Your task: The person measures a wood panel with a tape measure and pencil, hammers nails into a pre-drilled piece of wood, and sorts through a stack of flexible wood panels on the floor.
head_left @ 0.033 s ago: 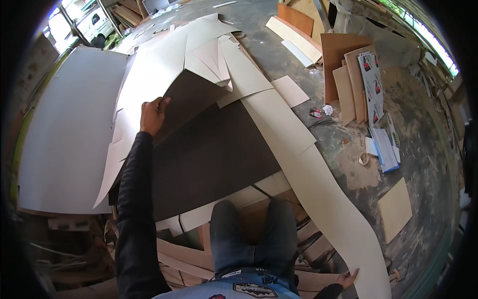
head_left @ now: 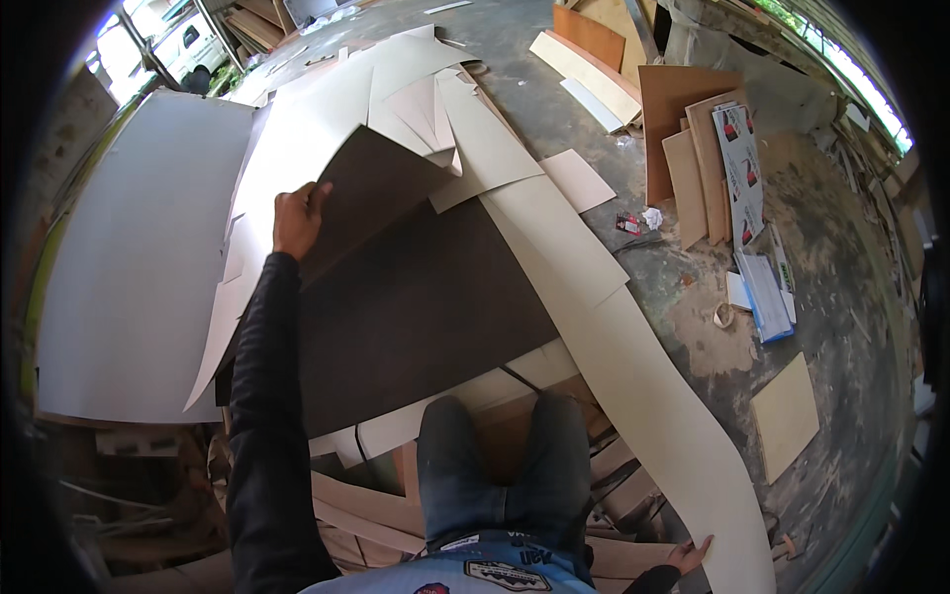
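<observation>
My left hand is closed on the left edge of a thin, flexible sheet, its dark brown face showing as it bends up from the stack. Under it lies another dark brown sheet, flat in front of my knees. At the lower right, my right hand grips the near edge of a long cream strip. That strip runs from the far end of the pile down past my right side. Pale sheets overlap farther off on the pile.
A large white panel stands at the left. Brown boards lean upright at the right, beside a blue-and-white packet. A tape roll and a plywood piece lie on the floor. Offcuts surround my legs.
My left hand has shifted slightly left and up, lifting the sheet's edge a little higher, so its raised corner folds over more. My right hand and the cream strip stay put.
</observation>
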Tool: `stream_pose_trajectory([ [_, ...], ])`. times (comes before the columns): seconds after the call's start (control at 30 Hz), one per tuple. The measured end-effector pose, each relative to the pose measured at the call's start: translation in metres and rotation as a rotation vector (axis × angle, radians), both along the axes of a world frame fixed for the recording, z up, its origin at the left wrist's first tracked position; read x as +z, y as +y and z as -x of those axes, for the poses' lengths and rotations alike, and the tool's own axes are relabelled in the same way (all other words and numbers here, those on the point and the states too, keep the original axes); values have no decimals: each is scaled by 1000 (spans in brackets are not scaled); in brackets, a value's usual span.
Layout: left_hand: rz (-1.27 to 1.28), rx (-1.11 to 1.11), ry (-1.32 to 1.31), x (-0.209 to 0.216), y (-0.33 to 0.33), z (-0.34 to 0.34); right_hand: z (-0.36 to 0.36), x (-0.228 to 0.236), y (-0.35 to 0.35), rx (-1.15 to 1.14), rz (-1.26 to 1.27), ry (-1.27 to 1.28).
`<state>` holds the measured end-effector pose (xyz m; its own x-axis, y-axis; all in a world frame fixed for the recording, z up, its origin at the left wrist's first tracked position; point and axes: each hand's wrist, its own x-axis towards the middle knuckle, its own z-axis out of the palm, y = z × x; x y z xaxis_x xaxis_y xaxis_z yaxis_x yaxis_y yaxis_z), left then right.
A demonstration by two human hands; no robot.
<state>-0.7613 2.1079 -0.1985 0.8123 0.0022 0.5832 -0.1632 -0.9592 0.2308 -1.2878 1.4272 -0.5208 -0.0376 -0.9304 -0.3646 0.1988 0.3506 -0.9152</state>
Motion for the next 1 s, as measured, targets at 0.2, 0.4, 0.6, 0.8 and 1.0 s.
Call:
stream_pose_trajectory([
  [0.2,1,58,-151,52,32,-29,30,-98,-29,119,-113,35],
  [0.4,-20,72,-183,69,42,-40,-75,-146,50,273,-90,-36],
  [0.6,-57,84,-269,93,78,-46,-188,-83,124,180,-430,-341],
  [0.8,-67,134,-344,122,103,-50,-258,-86,168,416,-540,-434],
  [1.0,-71,245,-256,121,107,-52,-382,-66,271,361,-688,-633],
])
